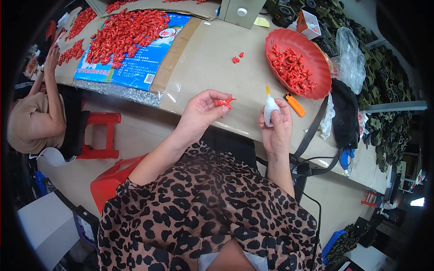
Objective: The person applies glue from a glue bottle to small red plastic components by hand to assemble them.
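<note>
Between the thumb and fingers of my left hand (201,109) is a small red plastic figure (224,103) with some gold-coloured marks. My right hand (277,128) grips a white glue bottle (270,112) upright, its yellow nozzle pointing up. The two hands are apart above the table's near edge. An orange lighter (295,105) lies just right of the bottle. Beyond it, a red scalloped bowl (323,70) holds many similar red pieces (291,70). A few tiny red parts (235,59) lie on the table left of the bowl.
A big heap of red pieces (131,34) covers a blue printed cardboard sheet (135,74) at the far left. A black bag (346,115) with straps sits at the right edge. Dark green camouflage parts (384,108) are piled beyond. Another person (40,113) sits at left near red stools (101,131).
</note>
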`<state>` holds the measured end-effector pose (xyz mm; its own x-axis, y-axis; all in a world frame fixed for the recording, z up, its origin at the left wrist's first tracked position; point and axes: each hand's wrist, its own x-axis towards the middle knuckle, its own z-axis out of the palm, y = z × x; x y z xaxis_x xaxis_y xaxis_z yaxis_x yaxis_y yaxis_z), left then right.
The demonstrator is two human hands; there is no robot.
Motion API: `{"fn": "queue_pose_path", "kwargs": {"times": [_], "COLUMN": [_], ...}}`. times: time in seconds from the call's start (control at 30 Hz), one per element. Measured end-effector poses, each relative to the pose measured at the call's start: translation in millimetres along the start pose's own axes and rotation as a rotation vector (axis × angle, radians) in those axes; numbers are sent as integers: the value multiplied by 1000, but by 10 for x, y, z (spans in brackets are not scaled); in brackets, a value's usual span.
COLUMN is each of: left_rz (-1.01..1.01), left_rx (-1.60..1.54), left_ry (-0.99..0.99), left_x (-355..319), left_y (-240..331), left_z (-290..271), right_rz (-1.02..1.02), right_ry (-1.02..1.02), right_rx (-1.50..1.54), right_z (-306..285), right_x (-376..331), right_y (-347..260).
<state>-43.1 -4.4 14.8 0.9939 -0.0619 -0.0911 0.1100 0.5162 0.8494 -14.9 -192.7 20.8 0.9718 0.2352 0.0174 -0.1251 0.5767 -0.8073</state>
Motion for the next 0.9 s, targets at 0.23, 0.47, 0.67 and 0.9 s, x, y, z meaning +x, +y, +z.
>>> {"fn": "queue_pose_path", "kwargs": {"times": [0.23, 0.47, 0.67, 0.9], "left_rz": [156, 65, 172, 244], "left_rx": [120, 191, 233, 302], "left_ry": [2, -67, 7, 23], "left_x": [103, 127, 133, 165], "left_y": [-46, -171, -171, -143], "left_z": [77, 80, 104, 92], "right_rz": [55, 176, 249, 43], "right_ry": [-10, -80, 35, 73], "right_rx": [292, 482, 572, 250], "right_z": [12, 134, 189, -3], "right_x": [107, 178, 142, 192], "right_y": [50, 196, 212, 78]}}
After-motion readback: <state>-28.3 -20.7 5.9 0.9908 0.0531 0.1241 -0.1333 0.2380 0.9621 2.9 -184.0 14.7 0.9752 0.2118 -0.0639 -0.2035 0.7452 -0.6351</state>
